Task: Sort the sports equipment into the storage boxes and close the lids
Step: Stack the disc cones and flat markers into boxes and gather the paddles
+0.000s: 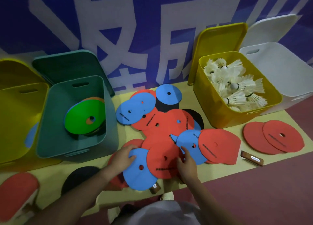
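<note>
We've got both hands down on the pile of flat discs at the near edge of the table [220, 172]. Our left hand [124, 155] lies on a blue disc [138, 175], fingers curled over its far rim, gripping it. Our right hand [186, 162] rests on the red disc [162, 160] just beside it, fingers bent at that disc's right edge; whether it grips or only presses, we cannot tell.

Further out, the heap [157, 123] of red, blue and black discs spreads across the middle of the table, overlapping each other. To the right, two red discs [272, 136] lie apart from the heap, one over the other, with a small brown block [252, 157] near them.

On the left stands a teal box [77, 145], lid up, holding a stack with a green disc [83, 118] on top. Left of it, touching, a yellow box [15, 123]. On the right, another yellow box [215, 109], lid up, is full of white shuttlecocks [235, 85], and a white box [277, 72] stands behind it. A blue banner [152, 30] with white characters closes the far side.
</note>
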### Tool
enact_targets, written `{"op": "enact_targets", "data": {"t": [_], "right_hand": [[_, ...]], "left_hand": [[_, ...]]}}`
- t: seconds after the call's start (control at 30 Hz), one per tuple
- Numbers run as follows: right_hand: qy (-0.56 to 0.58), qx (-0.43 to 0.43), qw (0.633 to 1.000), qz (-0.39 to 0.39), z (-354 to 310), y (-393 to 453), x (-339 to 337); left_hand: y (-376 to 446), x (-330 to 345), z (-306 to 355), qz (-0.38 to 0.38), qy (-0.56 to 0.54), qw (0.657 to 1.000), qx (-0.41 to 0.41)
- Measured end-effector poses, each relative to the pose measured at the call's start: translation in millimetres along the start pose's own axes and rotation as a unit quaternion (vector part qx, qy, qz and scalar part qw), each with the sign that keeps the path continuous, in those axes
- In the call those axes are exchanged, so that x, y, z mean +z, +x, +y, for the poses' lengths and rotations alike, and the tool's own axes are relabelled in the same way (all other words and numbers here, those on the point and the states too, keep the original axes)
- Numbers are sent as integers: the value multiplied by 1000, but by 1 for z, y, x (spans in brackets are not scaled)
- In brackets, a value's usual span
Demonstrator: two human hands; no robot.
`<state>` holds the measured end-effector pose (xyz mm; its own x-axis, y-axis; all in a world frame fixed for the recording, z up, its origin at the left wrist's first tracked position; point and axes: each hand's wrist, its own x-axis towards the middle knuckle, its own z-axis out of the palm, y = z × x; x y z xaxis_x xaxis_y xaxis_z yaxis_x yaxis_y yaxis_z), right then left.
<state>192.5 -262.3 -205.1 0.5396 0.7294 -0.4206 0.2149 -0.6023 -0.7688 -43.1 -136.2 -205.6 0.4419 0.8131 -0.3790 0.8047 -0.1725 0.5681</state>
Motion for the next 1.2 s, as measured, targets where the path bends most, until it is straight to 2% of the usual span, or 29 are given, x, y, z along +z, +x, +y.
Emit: {"op": "enact_targets", "data": {"t": [0.13, 0.23, 0.33, 0.43, 0.6, 0.67, 0.93, 1.07, 1.2], "right_hand": [[62, 41, 997, -24, -9, -2, 8], [150, 63, 986, -22, -22, -1, 8], [258, 64, 964, -6, -44, 2, 1], [309, 24, 951, 4, -67, 3, -1], [377, -46, 925, 6, -128, -20, 12], [407, -49, 912, 8, -153, -27, 28], [415, -108, 903, 22, -234, -64, 117], [360, -134, 922, 37, -256, -79, 178], [304, -164, 938, 32, -281, -93, 242]], "left_hand": [[-6, -5, 3, -31, -56, 997, -39], [-9, -9, 11, -47, -50, 997, -36], [-15, -29, 23, -9, -112, 993, -22], [-25, -65, 36, 35, -172, 984, 14], [-52, -141, 48, 106, -259, 952, 120], [-61, -168, 40, 139, -287, 938, 137], [-90, -267, -63, 298, -334, 890, 89], [-97, -318, -142, 386, -328, 862, 3], [-96, -349, -221, 393, -311, 861, -86]]}}
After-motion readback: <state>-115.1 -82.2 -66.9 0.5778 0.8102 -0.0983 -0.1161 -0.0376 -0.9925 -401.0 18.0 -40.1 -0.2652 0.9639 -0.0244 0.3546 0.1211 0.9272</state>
